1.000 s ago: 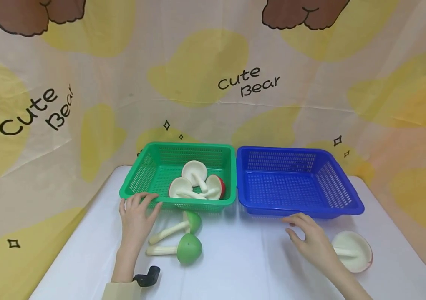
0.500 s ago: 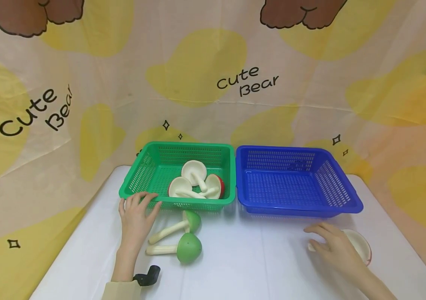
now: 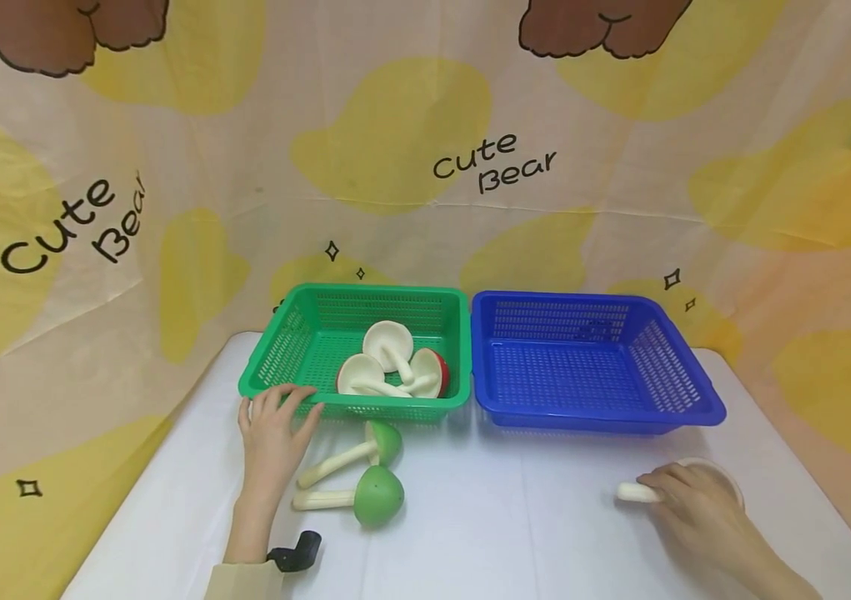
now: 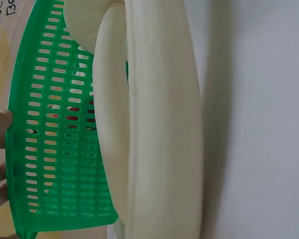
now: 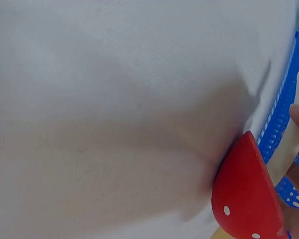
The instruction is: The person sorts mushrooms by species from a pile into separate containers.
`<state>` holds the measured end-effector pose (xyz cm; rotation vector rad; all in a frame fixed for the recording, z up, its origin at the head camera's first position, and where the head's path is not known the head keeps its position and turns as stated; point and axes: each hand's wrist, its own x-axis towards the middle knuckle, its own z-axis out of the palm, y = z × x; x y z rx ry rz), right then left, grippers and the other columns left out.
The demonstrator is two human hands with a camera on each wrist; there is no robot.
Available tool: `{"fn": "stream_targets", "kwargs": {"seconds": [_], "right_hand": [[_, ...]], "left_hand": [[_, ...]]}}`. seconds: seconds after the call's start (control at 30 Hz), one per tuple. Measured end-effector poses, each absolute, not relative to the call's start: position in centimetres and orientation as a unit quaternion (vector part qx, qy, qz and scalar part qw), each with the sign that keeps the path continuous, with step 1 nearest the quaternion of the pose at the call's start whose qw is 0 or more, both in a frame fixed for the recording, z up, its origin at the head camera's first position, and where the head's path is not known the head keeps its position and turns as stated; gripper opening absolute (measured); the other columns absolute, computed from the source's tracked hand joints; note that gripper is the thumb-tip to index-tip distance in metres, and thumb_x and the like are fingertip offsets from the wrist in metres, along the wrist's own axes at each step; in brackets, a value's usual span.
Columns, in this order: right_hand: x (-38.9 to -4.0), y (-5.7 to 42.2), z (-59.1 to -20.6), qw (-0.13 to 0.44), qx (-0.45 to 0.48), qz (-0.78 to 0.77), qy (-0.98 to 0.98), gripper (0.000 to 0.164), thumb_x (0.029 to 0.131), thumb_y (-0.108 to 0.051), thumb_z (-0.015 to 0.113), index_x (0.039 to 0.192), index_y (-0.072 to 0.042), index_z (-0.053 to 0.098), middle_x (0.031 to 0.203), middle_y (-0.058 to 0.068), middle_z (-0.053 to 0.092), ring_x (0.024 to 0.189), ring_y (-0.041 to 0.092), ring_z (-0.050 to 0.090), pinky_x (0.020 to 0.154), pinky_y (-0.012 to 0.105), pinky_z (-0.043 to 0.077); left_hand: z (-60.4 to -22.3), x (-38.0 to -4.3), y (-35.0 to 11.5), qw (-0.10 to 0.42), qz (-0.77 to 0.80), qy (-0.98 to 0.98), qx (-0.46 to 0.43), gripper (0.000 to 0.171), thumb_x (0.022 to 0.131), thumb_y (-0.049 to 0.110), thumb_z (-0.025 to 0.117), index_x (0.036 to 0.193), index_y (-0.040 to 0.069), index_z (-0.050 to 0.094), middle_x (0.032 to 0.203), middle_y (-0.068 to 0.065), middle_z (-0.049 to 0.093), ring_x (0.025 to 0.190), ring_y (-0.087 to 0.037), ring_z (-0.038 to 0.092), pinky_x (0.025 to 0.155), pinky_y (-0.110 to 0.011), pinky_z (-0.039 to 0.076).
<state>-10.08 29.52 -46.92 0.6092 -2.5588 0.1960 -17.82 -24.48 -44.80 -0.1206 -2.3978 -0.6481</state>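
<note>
My right hand [image 3: 695, 508] grips the pale stem of a toy mushroom with its thumb and fingers. In the right wrist view the mushroom [image 5: 246, 191] shows a red cap with white spots, low over the white cloth. My left hand [image 3: 271, 433] rests with its fingertips on the front left rim of the green basket [image 3: 387, 406]; it holds nothing else. Two green-capped toy mushrooms lie beside it, an upper one [image 3: 387, 444] and a lower one [image 3: 378, 497]. Their pale stems [image 4: 162, 119] loom large in the left wrist view. Several red-capped mushrooms [image 3: 387, 346] lie in the green basket, white undersides up.
A blue basket [image 3: 598, 421] stands right beside the green one at the back of the white-covered table [image 3: 470, 542]. Behind both hangs a printed cloth [image 3: 395, 133]. A black device [image 3: 297, 552] sits at the left wrist.
My right hand has moved right, away from the blue basket's front, and closed round the red mushroom's stem, which now points left. My left hand has stayed on the green rim.
</note>
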Motion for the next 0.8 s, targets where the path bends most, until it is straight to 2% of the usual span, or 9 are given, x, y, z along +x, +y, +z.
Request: {"fn": "stream_targets", "kwargs": {"seconds": [0.17, 0.43, 0.47, 0.5, 0.57, 0.63, 0.7, 0.8], "right_hand": [[-9.7, 29.6, -46.5, 0.225, 0.210, 0.057, -0.950, 0.029, 0.068, -0.012, 0.080, 0.095, -0.020, 0.071, 0.088, -0.011, 0.065, 0.086, 0.017, 0.059, 0.084, 0.033, 0.035], [-10.0, 29.9, -45.7, 0.244, 0.259, 0.053, -0.933, 0.044, 0.060, -0.008, 0.082, 0.101, -0.019, 0.071, 0.088, -0.017, 0.060, 0.080, 0.008, 0.055, 0.079, 0.024, 0.037], [-10.1, 29.8, -45.5, 0.246, 0.269, 0.058, -0.929, 0.041, 0.063, -0.010, 0.082, 0.101, -0.019, 0.070, 0.088, -0.017, 0.060, 0.080, 0.008, 0.055, 0.079, 0.022, 0.038], [-10.2, 29.7, -45.3, 0.250, 0.281, 0.065, -0.924, 0.032, 0.072, -0.017, 0.080, 0.102, -0.019, 0.070, 0.088, -0.017, 0.060, 0.080, 0.007, 0.054, 0.079, 0.021, 0.038], [-10.4, 29.3, -44.8, 0.262, 0.311, 0.073, -0.911, 0.018, 0.089, -0.032, 0.067, 0.102, -0.019, 0.070, 0.087, -0.018, 0.060, 0.080, 0.006, 0.053, 0.079, 0.019, 0.038], [-10.7, 28.7, -44.1, 0.274, 0.344, 0.083, -0.894, 0.034, 0.100, -0.042, 0.046, 0.101, -0.019, 0.070, 0.087, -0.016, 0.060, 0.083, 0.009, 0.052, 0.085, 0.018, 0.036], [-11.1, 27.8, -43.2, 0.288, 0.371, 0.085, -0.879, 0.052, 0.103, -0.045, 0.026, 0.100, -0.018, 0.071, 0.086, -0.014, 0.059, 0.085, 0.012, 0.052, 0.093, 0.019, 0.032], [-11.6, 26.5, -41.6, 0.303, 0.392, 0.088, -0.864, 0.051, 0.105, -0.040, 0.024, 0.100, -0.019, 0.071, 0.086, -0.011, 0.059, 0.088, 0.017, 0.052, 0.101, 0.020, 0.025]], "left_hand": [[-44.9, -17.9, -24.6, 0.321, -0.247, -0.913, -0.043, 0.025, 0.082, 0.020, 0.076, 0.105, 0.011, 0.070, 0.111, -0.016, 0.062, 0.113, -0.039, 0.048, 0.109, -0.070, 0.016], [-44.8, -17.8, -24.6, 0.323, -0.246, -0.913, -0.043, 0.025, 0.082, 0.020, 0.076, 0.104, 0.011, 0.070, 0.111, -0.016, 0.062, 0.113, -0.039, 0.048, 0.108, -0.071, 0.016], [-44.8, -17.8, -24.6, 0.323, -0.247, -0.913, -0.043, 0.025, 0.082, 0.020, 0.076, 0.104, 0.011, 0.070, 0.110, -0.016, 0.062, 0.113, -0.039, 0.048, 0.108, -0.071, 0.016], [-44.8, -17.8, -24.6, 0.323, -0.247, -0.913, -0.044, 0.025, 0.082, 0.020, 0.076, 0.104, 0.011, 0.070, 0.110, -0.015, 0.063, 0.113, -0.039, 0.048, 0.108, -0.071, 0.016], [-44.9, -17.9, -24.5, 0.323, -0.246, -0.913, -0.044, 0.025, 0.082, 0.021, 0.076, 0.104, 0.011, 0.070, 0.110, -0.015, 0.063, 0.113, -0.039, 0.048, 0.108, -0.070, 0.017], [-45.0, -17.9, -24.5, 0.324, -0.244, -0.913, -0.044, 0.025, 0.081, 0.021, 0.076, 0.104, 0.012, 0.070, 0.110, -0.015, 0.063, 0.113, -0.039, 0.049, 0.108, -0.070, 0.017], [-45.0, -18.0, -24.5, 0.325, -0.243, -0.913, -0.044, 0.025, 0.081, 0.021, 0.077, 0.104, 0.012, 0.070, 0.110, -0.015, 0.063, 0.112, -0.039, 0.049, 0.108, -0.070, 0.017], [-45.0, -18.0, -24.5, 0.326, -0.242, -0.913, -0.044, 0.025, 0.081, 0.021, 0.077, 0.104, 0.012, 0.070, 0.110, -0.014, 0.063, 0.112, -0.038, 0.049, 0.108, -0.070, 0.017]]}}
